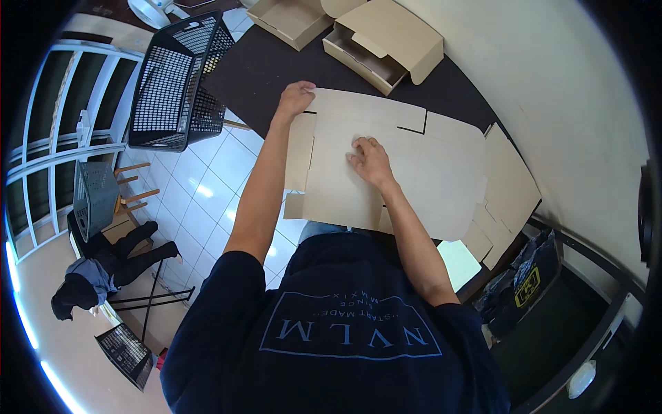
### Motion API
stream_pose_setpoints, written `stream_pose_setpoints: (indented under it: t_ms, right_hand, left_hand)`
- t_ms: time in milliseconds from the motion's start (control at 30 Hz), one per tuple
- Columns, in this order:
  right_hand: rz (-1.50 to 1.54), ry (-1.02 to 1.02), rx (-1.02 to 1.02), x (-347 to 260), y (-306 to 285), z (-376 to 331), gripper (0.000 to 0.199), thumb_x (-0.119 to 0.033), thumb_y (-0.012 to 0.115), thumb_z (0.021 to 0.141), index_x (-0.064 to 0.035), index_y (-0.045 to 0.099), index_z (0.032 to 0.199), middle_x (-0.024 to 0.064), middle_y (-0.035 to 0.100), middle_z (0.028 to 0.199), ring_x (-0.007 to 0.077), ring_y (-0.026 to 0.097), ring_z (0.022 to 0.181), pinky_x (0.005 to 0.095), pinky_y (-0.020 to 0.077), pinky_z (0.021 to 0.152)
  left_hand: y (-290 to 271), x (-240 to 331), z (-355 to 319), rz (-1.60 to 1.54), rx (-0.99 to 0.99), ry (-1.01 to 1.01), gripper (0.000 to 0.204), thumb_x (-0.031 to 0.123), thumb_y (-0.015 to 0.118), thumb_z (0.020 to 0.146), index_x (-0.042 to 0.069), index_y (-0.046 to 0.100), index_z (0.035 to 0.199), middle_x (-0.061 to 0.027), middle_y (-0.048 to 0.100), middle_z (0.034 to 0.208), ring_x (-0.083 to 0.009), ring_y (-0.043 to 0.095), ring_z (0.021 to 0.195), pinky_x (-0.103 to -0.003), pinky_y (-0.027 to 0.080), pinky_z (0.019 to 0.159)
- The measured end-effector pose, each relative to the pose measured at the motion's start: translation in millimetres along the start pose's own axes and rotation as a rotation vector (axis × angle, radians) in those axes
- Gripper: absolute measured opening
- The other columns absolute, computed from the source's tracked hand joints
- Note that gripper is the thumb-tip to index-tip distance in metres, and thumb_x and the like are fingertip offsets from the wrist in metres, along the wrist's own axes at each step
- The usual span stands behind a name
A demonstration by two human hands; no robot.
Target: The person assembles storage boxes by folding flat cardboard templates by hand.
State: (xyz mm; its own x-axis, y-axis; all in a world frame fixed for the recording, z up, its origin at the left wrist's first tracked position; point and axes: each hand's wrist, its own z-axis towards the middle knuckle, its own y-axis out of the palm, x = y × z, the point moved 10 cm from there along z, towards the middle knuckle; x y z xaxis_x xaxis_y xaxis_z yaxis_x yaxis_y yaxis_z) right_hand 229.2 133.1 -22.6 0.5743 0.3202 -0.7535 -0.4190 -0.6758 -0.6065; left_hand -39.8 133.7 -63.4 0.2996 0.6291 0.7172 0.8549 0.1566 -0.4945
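Observation:
A flat, unfolded cardboard box blank lies before me on the dark table, with dark slits and small flaps along its left side. At its far left corner my left hand is closed on the edge, the fingers over the corner. Over the middle of the blank, my right hand has bent fingers with the thumb apart and nothing in it. Whether its fingertips touch the board I cannot tell. Another flat cardboard blank lies partly beneath the first, to the right.
Two folded cardboard boxes, an open-topped one and a lidded one, stand on the far side of the table. Left are a black plastic basket and a grey basket. A person is at the lower left. A wall runs along the right.

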Motion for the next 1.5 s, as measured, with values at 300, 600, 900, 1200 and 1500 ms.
stream_pose_setpoints:
  t_ms: [300,600,900,1200,1500]
  right_hand:
    - [0.057,0.012,-0.017,1,-5,2,0.028,-0.018,0.071,0.082,-0.0033,0.06,0.103,0.0192,0.059,0.1,0.0407,0.057,0.1,0.0468,0.0478,0.088]
    - [-0.333,-0.258,0.058,-45,5,-43,0.023,-0.018,0.07,0.083,0.0004,0.067,0.097,0.0206,0.063,0.104,0.0365,0.059,0.101,0.0446,0.0489,0.093]
    - [-0.254,-0.336,0.203,-108,42,32,0.067,-0.049,0.044,0.1,0.0071,0.051,0.135,0.0271,0.046,0.145,0.0398,0.035,0.142,0.0497,0.0229,0.119]
    - [-0.572,-0.141,0.188,3,0,3,0.075,-0.052,0.034,0.102,0.0061,0.032,0.15,0.0224,0.025,0.16,0.0368,0.016,0.151,0.052,0.009,0.122]
    - [-0.616,0.101,0.326,28,-38,-15,0.074,-0.049,0.038,0.102,0.0097,0.033,0.148,0.0256,0.025,0.159,0.0473,0.011,0.149,0.0566,0.0092,0.121]
  left_hand:
    - [-25,0,-19,-0.037,0.132,0.075,0.06,0.008,0.068,0.077,0.016,0.057,0.135,-0.0148,0.061,0.116,-0.0325,0.058,0.109,-0.037,0.047,0.097]
    - [-1,12,-113,0.447,0.144,0.475,0.048,-0.005,0.058,0.076,0.017,0.073,0.116,-0.0072,0.063,0.125,-0.0314,0.052,0.124,-0.043,0.045,0.098]
    - [35,1,-155,0.668,0.302,0.483,0.051,0.009,0.058,0.084,0.019,0.062,0.134,-0.0058,0.046,0.152,-0.0353,0.032,0.146,-0.058,0.029,0.111]
    - [35,-5,-155,0.68,0.342,0.439,0.043,0.02,0.056,0.095,0.02,0.06,0.137,-0.0029,0.045,0.153,-0.0334,0.031,0.147,-0.06,0.024,0.115]
    - [34,-6,-155,0.635,0.33,0.442,0.042,0.021,0.057,0.095,0.019,0.06,0.137,-0.002,0.042,0.155,-0.034,0.029,0.147,-0.062,0.022,0.115]
